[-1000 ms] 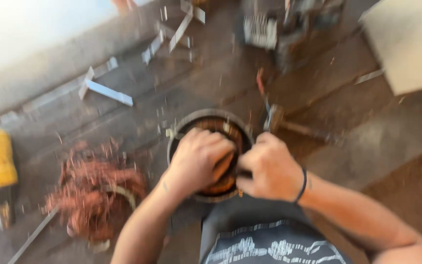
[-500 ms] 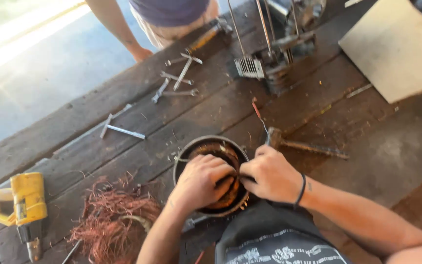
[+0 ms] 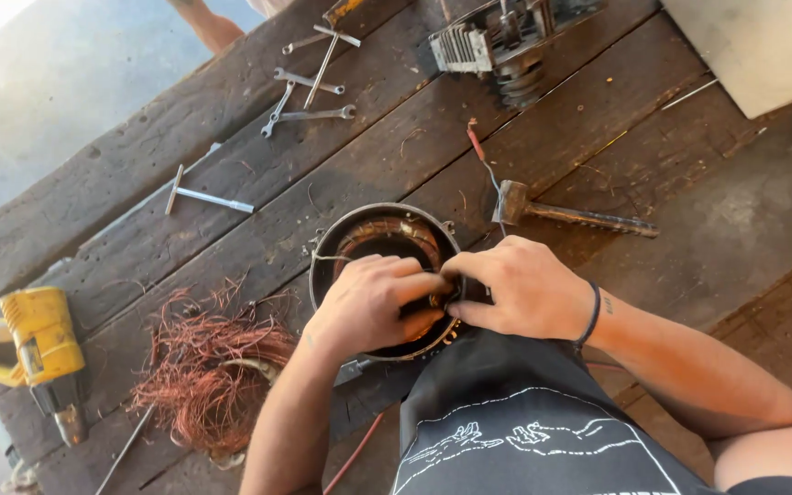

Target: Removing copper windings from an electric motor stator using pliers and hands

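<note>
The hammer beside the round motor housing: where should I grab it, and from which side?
Grip the hammer by its long handle, near the free end on the right. It lies flat, head toward the motor housing, just past the right hand, so come from above on the open right side.

No packages, labels, signs or screens anywhere on the wooden workbench (image 3: 598,119).

Hammer (image 3: 561,214), wrenches (image 3: 309,96), perhaps copper wire (image 3: 208,367)
</note>
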